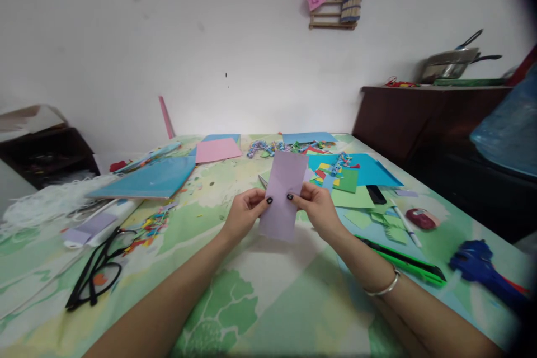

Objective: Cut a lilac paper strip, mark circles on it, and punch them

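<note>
A rectangular sheet of pale purple paper (pixel 283 179) is held upright, slightly tilted, above the middle of the table. My left hand (pixel 247 210) pinches its left edge, thumb in front and fingers behind. On the opposite edge my right hand (pixel 316 207) has the same kind of pinch, also thumb in front. Both hands are closed on the paper, and their fingertips behind it are hidden. Partly covered by the sheet, a pointed metal tool, perhaps scissors (pixel 263 180), lies on the table just behind my left hand.
On the right lie coloured papers (pixel 352 197), a green cutter (pixel 403 260), a white pen (pixel 409 226) and a blue glue gun (pixel 482 265). To the left are black glasses (pixel 98 268), a blue folder (pixel 146 177) and paper scraps (pixel 153 226). Pink paper (pixel 218 150) lies at the back.
</note>
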### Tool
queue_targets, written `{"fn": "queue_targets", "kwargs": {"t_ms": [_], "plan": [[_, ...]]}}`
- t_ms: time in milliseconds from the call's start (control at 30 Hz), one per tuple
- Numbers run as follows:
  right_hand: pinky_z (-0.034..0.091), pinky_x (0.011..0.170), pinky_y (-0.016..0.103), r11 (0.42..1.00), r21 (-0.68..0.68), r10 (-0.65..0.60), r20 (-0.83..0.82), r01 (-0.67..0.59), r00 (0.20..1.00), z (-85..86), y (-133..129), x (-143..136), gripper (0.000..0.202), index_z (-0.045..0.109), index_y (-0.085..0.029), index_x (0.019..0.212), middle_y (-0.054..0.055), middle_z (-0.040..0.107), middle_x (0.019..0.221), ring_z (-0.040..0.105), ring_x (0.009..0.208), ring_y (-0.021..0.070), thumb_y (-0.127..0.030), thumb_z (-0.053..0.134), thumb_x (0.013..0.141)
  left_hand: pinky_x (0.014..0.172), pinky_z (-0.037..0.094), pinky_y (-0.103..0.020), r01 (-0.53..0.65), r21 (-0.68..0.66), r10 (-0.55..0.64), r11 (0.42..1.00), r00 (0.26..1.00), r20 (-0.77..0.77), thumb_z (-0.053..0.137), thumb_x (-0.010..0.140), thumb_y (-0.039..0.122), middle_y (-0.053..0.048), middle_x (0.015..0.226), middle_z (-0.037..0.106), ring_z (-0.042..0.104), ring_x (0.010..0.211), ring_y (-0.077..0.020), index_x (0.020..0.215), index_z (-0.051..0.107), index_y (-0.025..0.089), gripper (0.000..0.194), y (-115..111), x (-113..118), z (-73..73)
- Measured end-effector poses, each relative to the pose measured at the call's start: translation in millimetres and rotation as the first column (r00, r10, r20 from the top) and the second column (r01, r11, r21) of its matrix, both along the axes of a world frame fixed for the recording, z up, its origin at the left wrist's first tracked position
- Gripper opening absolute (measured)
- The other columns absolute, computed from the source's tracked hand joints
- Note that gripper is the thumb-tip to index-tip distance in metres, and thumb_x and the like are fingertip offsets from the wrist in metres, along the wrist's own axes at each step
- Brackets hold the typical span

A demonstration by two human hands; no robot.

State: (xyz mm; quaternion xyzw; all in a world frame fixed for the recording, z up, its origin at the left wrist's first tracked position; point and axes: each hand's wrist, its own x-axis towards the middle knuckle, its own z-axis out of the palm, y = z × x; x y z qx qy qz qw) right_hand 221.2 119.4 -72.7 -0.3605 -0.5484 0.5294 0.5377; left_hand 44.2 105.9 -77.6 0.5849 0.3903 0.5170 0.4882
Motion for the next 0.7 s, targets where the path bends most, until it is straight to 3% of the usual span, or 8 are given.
{"fn": "queue_targets", "kwargs": {"t_ms": [100,200,433,500,567,633,700], "plan": [[0.049,0.058,0.031,1.000,-0.004,-0.028,-0.016,0.028,0.999,2.3,2.3,4.8,0.037,0.063,-0.018,0.083,0.004,0.071,0.071,0.064,0.063,0.0184,-0.040,0.076,0.057,0.070,0.052,-0.029,0.059,-0.016,-0.059,0.998,0.998,-0.022,0.079,0.061,0.038,-0.007,0.080,0.071,0.066,0.075,-0.0178,0.084,0.063,0.013,0.037,-0.3,-1.6,-0.8],[0.049,0.058,0.031,0.999,0.001,-0.046,-0.020,0.046,0.999,3.4,4.1,8.0,0.037,0.062,-0.019,0.081,0.002,0.068,0.063,0.062,0.059,0.0172,-0.043,0.076,0.057,0.065,0.052,-0.030,0.085,-0.032,-0.087,0.996,0.995,-0.049,0.080,0.060,0.036,-0.008,0.082,0.072,0.066,0.073,-0.0191,0.084,0.063,0.013,0.037,-0.8,-0.1,-2.8],[0.050,0.063,0.034,0.999,0.041,-0.021,-0.026,0.022,0.999,6.1,2.8,8.6,0.033,0.060,-0.018,0.084,0.003,0.067,0.067,0.062,0.061,0.0175,-0.041,0.070,0.062,0.073,0.052,-0.030,-0.015,0.011,0.015,1.000,0.998,-0.055,0.077,0.062,0.040,-0.007,0.084,0.072,0.066,0.079,-0.0187,0.086,0.063,0.014,0.038,-0.5,-0.2,-5.5],[0.051,0.068,0.036,0.997,0.072,-0.028,-0.029,0.030,0.999,9.9,0.9,11.3,0.040,0.058,-0.018,0.097,0.006,0.069,0.080,0.064,0.070,0.0193,-0.037,0.069,0.064,0.074,0.051,-0.030,-0.060,0.011,0.060,0.998,0.996,-0.061,0.074,0.064,0.043,-0.007,0.088,0.072,0.065,0.080,-0.0187,0.093,0.064,0.014,0.042,1.7,-3.9,-4.4],[0.051,0.074,0.036,0.979,0.186,-0.090,0.017,0.086,0.996,15.0,-0.5,17.6,0.058,0.047,-0.023,0.121,0.009,0.065,0.107,0.063,0.087,0.0213,-0.035,0.067,0.068,0.073,0.050,-0.030,-0.096,-0.005,0.095,0.995,0.992,-0.085,0.070,0.066,0.045,-0.008,0.095,0.072,0.064,0.082,-0.0190,0.101,0.065,0.013,0.047,5.0,-9.5,-2.4],[0.047,0.084,0.038,0.914,0.382,-0.212,0.162,0.137,0.964,19.8,-0.7,26.5,0.078,0.029,-0.030,0.137,0.011,0.046,0.136,0.055,0.108,0.0240,-0.035,0.069,0.069,0.071,0.049,-0.029,-0.111,-0.038,0.106,0.993,0.986,-0.132,0.068,0.066,0.043,-0.008,0.098,0.072,0.064,0.081,-0.0192,0.103,0.067,0.012,0.049,9.0,-16.3,0.3],[0.038,0.096,0.043,0.808,0.585,-0.348,0.378,0.070,0.858,22.6,0.1,35.0,0.082,0.034,-0.034,0.137,0.008,0.028,0.149,0.039,0.126,0.0287,-0.036,0.074,0.066,0.066,0.047,-0.028,-0.110,-0.082,0.092,0.991,0.975,-0.200,0.067,0.064,0.037,-0.008,0.095,0.072,0.064,0.076,-0.0186,0.101,0.069,0.012,0.045,12.9,-23.1,3.0]]}}
